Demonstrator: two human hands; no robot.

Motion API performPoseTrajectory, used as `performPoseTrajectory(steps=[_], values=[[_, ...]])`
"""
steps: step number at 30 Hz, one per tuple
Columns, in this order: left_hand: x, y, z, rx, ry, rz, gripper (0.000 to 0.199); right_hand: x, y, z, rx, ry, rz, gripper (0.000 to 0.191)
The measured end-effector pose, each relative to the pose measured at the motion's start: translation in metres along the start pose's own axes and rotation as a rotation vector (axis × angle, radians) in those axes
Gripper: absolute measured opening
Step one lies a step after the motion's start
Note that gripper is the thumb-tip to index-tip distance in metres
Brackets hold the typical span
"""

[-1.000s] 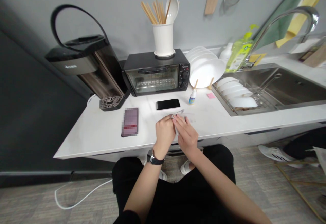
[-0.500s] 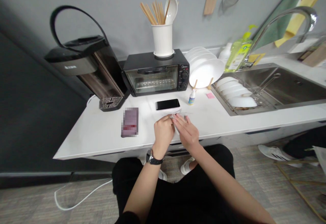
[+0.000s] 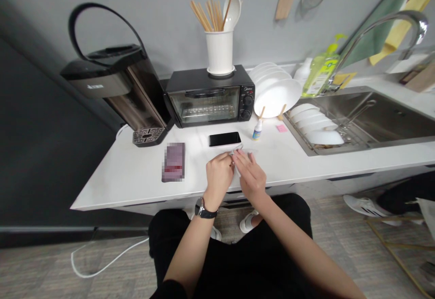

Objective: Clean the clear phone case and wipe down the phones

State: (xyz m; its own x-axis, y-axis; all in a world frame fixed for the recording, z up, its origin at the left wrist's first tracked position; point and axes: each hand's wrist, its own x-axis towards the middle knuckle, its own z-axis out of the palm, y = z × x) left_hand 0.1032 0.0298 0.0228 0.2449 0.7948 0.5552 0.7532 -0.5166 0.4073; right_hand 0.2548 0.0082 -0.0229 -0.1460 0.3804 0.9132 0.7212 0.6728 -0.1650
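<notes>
I read "Midea" on the oven while the left hand pinches a pale sheet, the right hand touching, its grip hidden from me.

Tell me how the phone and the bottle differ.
Pose: the phone lies flat, while the bottle stands upright.
Colour: the phone shows a black face; the bottle is white with a blue and yellow label.
Shape: the phone is a flat slab, the bottle a small container with a narrower top.
Shared: phone and bottle both rest on the counter.
</notes>
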Motion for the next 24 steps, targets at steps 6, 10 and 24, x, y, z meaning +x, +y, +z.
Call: performPoseTrajectory(steps=[6, 10, 24], values=[[-0.0007, -0.0033, -0.0017, -0.083, 0.028, 0.051, 0.033, 0.0055, 0.0049, -0.0029, -0.035, -0.023, -0.002, 0.075], [-0.0013, -0.0062, -0.0009, 0.004, 0.020, 0.007, 0.035, 0.0083, 0.0028, -0.0032, 0.027, -0.038, -0.076, 0.078], [-0.0017, -0.0051, 0.0003, -0.012, 0.064, 0.093, 0.034, 0.0028, 0.0017, -0.0095, 0.026, -0.022, -0.013, 0.069]])
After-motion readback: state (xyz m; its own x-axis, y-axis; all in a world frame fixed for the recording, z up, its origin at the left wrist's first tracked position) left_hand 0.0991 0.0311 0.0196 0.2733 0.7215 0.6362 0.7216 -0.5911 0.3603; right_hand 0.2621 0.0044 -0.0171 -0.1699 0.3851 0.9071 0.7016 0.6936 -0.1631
